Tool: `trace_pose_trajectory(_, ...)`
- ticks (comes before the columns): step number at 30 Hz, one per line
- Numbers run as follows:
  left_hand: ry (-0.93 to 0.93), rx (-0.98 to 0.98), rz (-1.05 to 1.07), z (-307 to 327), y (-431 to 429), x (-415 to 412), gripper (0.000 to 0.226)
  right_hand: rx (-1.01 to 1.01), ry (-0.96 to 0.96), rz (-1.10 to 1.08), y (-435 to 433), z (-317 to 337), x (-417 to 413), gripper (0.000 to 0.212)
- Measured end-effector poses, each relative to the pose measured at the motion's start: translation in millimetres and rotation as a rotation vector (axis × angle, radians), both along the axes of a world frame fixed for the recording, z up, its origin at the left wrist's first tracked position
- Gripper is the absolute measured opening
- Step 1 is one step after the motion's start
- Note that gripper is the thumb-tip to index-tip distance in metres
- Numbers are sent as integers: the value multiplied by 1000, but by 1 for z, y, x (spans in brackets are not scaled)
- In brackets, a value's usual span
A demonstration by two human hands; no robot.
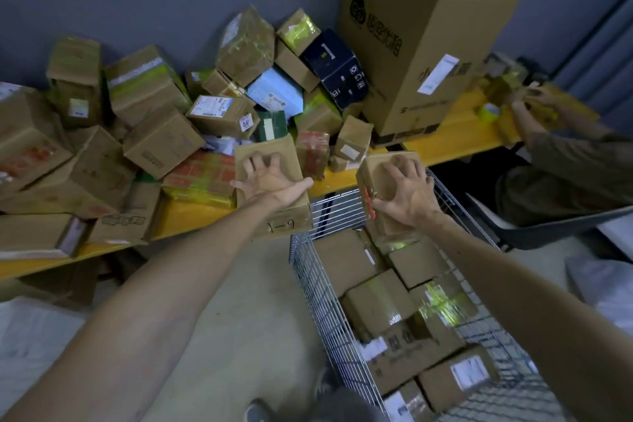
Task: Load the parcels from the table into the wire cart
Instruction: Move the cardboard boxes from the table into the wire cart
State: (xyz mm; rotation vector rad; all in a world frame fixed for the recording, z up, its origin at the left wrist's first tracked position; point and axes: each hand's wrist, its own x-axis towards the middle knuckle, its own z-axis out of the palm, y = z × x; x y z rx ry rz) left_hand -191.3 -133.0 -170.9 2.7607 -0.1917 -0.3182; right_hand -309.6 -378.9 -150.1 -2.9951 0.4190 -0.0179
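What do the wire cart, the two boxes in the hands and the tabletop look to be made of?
Wire cart: silvery metal, thin glinting grid. Marked box in the left hand and red-edged box in the right hand: matte brown cardboard, dented and creased. Tabletop: smooth yellow, perhaps painted wood or laminate; unclear.

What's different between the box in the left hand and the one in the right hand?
The left box has handwriting on its side; the right box has red print along an edge. The left box is at the table edge; the right box hangs over the wire cart. Both are brown cardboard.
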Motion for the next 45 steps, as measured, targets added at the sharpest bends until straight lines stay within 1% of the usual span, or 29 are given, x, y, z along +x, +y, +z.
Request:
trace_pose_trajectory(3,-20,10,6,-4,-8,-30,97,-2,-5,22,-12,-16,-26,83)
trace_pose_trajectory(5,-1,7,9,-13,-14,-48,97,-21,27,47,-22,-34,-41,79)
trace_pose_trajectory(10,52,42,63,-48,-38,-95,97,-3,115,111,-44,-96,-76,83)
trace_pose_trajectory(13,73,60,69,-76,-56,-115,97,-13,210,177,-55,-144,-97,84)
trace_pose_trajectory(16,46,94,41,-95,-79,-124,97,10,284,209,-64,-192,-114,87)
trace_pose_trajectory(20,12,131,-1,-114,-113,-118,98,94,318,192,-60,-248,-134,87)
trace_pose_trajectory(24,-32,107,-28,-136,-146,-99,100,181,310,178,-51,-298,-148,85)
trace_pose_trajectory(28,-97,94,-82,-174,-180,-85,99,210,302,243,-44,-358,-152,85)
trace_pose_trajectory(30,-108,54,-124,-196,-196,-83,99,253,307,218,-40,-387,-156,87)
trace_pose_trajectory(32,-116,28,-158,-219,-208,-81,100,290,268,209,-37,-414,-160,89)
trace_pose_trajectory(35,-106,35,-210,-258,-217,-80,101,269,227,272,-36,-450,-164,86)
trace_pose_trajectory(38,-108,32,-221,-293,-222,-76,96,235,266,307,-33,-477,-165,90)
trace_pose_trajectory(41,-102,45,-195,-325,-224,-67,96,228,272,309,-31,-501,-166,89)
trace_pose_trajectory(45,-71,19,-126,-367,-226,-62,100,245,200,373,-24,-527,-167,81)
